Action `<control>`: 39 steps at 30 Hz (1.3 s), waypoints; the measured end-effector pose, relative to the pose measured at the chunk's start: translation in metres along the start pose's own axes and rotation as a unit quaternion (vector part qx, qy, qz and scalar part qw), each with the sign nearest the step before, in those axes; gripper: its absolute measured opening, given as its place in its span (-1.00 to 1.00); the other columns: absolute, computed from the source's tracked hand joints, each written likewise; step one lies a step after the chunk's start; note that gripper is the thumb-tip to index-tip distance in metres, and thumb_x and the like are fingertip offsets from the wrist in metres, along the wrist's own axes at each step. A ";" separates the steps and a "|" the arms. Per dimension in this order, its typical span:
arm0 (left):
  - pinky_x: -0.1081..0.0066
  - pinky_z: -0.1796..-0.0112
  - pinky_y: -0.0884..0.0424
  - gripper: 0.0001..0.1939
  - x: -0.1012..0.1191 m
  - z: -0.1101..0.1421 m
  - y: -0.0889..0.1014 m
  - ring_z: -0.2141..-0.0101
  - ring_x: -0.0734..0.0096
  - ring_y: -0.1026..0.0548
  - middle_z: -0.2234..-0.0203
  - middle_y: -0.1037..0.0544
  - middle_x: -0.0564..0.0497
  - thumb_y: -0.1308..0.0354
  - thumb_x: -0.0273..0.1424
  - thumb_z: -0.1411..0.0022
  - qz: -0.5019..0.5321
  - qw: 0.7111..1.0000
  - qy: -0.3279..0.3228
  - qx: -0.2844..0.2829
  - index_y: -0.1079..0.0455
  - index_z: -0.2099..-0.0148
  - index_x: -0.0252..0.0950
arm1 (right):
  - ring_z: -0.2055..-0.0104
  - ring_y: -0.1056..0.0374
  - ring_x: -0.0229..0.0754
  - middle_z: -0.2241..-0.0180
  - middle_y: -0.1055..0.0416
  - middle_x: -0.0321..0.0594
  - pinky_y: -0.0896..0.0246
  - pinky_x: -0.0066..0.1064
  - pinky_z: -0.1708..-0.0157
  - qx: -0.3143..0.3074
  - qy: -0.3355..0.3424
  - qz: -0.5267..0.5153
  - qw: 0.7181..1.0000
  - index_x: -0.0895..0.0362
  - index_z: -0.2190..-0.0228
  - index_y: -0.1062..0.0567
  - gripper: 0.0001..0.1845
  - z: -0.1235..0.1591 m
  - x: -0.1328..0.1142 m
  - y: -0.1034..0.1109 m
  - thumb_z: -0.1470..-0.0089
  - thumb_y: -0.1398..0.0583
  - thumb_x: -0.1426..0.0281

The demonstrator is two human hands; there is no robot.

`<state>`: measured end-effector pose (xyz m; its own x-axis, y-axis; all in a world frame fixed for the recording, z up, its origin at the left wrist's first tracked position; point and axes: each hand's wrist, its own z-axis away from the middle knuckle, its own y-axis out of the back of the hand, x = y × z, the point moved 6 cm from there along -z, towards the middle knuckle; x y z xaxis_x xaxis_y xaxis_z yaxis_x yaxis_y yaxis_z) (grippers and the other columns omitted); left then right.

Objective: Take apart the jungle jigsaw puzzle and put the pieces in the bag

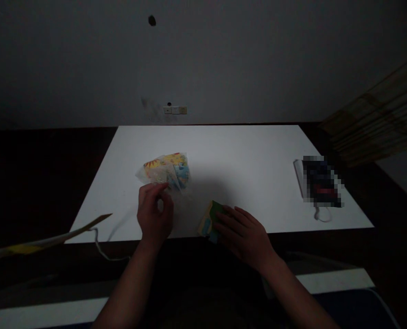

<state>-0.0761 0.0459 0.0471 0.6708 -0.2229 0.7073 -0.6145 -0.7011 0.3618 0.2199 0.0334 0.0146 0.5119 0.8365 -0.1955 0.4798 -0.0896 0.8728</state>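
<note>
My left hand (154,211) is closed in a pinch, thumb and forefinger curled into a ring, at the near edge of a clear plastic bag (158,175). The bag's edge appears to be caught at the fingertips, though the dim light blurs this. Inside the bag lie colourful printed pieces (178,161) in yellow, orange and blue. Close to the table's front edge, my right hand (242,230) is closed around a small flat stack of printed pieces (210,220), green, cream and blue. Its fingers cover the stack's right side.
Both hands are over a white table (251,151). A dark item with a pale edge (300,180) and a cord loop (323,219) lies at the right. A long thin strip (52,238) with a dangling cord juts in at left. Wall sockets (175,110) show behind.
</note>
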 end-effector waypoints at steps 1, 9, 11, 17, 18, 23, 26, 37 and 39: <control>0.27 0.10 -0.59 -0.76 0.000 0.000 0.000 0.11 0.28 -0.61 0.13 -0.61 -0.02 -0.30 -0.41 -0.42 -0.002 1.000 0.003 -0.002 -0.65 -0.09 -0.13 | -0.41 -0.52 0.14 -0.29 -0.66 -0.22 -0.60 0.15 -0.30 0.002 -0.008 -0.010 1.000 -0.10 -0.24 -0.66 -0.64 -0.001 0.000 0.001 -0.50 -0.29 0.34; 0.25 0.06 -0.59 -0.75 -0.001 0.001 0.000 0.12 0.28 -0.60 0.15 -0.59 0.00 -0.30 -0.40 -0.43 -0.010 1.000 0.005 -0.008 -0.66 -0.10 -0.14 | -0.29 -0.64 0.09 -0.16 -0.73 -0.18 -0.62 0.17 -0.30 0.054 -0.142 -0.073 0.986 -0.14 -0.24 -0.63 -0.58 -0.016 0.009 0.010 -0.52 -0.19 0.45; 0.25 0.05 -0.59 -0.75 -0.002 0.002 0.000 0.10 0.28 -0.60 0.14 -0.59 -0.01 -0.30 -0.41 -0.42 -0.007 1.000 0.004 -0.009 -0.66 -0.10 -0.14 | -0.21 -0.68 0.08 -0.14 -0.74 -0.16 -0.66 0.13 -0.25 0.072 -0.168 -0.082 0.980 -0.10 -0.22 -0.63 -0.61 -0.019 0.013 0.014 -0.54 -0.16 0.43; 0.23 0.07 -0.59 -0.74 -0.005 0.003 -0.001 0.07 0.24 -0.61 0.12 -0.59 -0.02 -0.29 -0.38 -0.43 -0.001 1.000 0.015 -0.021 -0.65 -0.12 -0.13 | -0.07 -0.73 0.12 -0.05 -0.77 -0.14 -0.70 0.09 -0.14 0.078 -0.221 -0.112 0.966 -0.12 -0.17 -0.68 -0.62 -0.025 0.021 0.023 -0.54 -0.14 0.38; 0.23 0.07 -0.59 -0.74 -0.005 0.003 -0.001 0.07 0.23 -0.61 0.13 -0.59 -0.02 -0.29 -0.38 -0.43 -0.001 1.000 0.017 -0.022 -0.65 -0.12 -0.13 | -0.03 -0.75 0.11 -0.02 -0.77 -0.14 -0.72 0.06 -0.09 0.078 -0.231 -0.119 0.963 -0.11 -0.16 -0.68 -0.63 -0.025 0.022 0.024 -0.54 -0.14 0.37; 0.21 0.05 -0.58 -0.74 -0.003 0.001 0.000 0.08 0.23 -0.61 0.15 -0.60 -0.01 -0.28 -0.40 -0.41 -0.005 1.000 0.012 -0.026 -0.64 -0.10 -0.13 | 0.15 -0.77 0.02 0.08 -0.79 -0.16 -0.75 -0.14 0.16 0.130 -0.302 -0.117 0.937 -0.10 -0.13 -0.67 -0.65 -0.018 0.037 0.035 -0.57 -0.12 0.33; 0.20 0.04 -0.58 -0.72 0.000 0.000 0.000 0.07 0.23 -0.61 0.15 -0.60 -0.01 -0.28 -0.43 -0.41 -0.001 1.000 0.002 -0.029 -0.64 -0.12 -0.13 | 0.07 -0.77 0.06 0.03 -0.78 -0.15 -0.77 -0.09 0.10 0.144 -0.299 -0.099 0.938 -0.12 -0.14 -0.68 -0.65 -0.013 0.047 0.042 -0.55 -0.13 0.33; 0.20 0.04 -0.58 -0.67 -0.001 0.003 -0.001 0.08 0.25 -0.60 0.12 -0.56 -0.02 -0.27 -0.48 -0.42 -0.002 0.999 -0.002 -0.035 -0.63 -0.16 -0.13 | -0.10 -0.74 0.08 -0.09 -0.76 -0.24 -0.77 0.07 -0.09 0.055 -0.124 -0.125 0.983 -0.26 -0.27 -0.63 -0.50 0.000 0.035 0.044 -0.48 -0.20 0.44; 0.18 0.03 -0.58 -0.66 -0.002 0.003 -0.001 0.07 0.24 -0.60 0.12 -0.56 -0.02 -0.28 -0.48 -0.42 0.000 0.999 0.000 -0.036 -0.63 -0.17 -0.12 | -0.15 -0.72 0.10 -0.14 -0.74 -0.21 -0.76 0.10 -0.10 0.088 -0.118 -0.109 0.983 -0.24 -0.34 -0.58 -0.44 0.001 0.035 0.048 -0.46 -0.21 0.48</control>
<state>-0.0758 0.0445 0.0433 0.6712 -0.2221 0.7073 -0.6421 -0.6510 0.4049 0.2615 0.0583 0.0491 0.5241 0.6989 -0.4867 0.7023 -0.0313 0.7112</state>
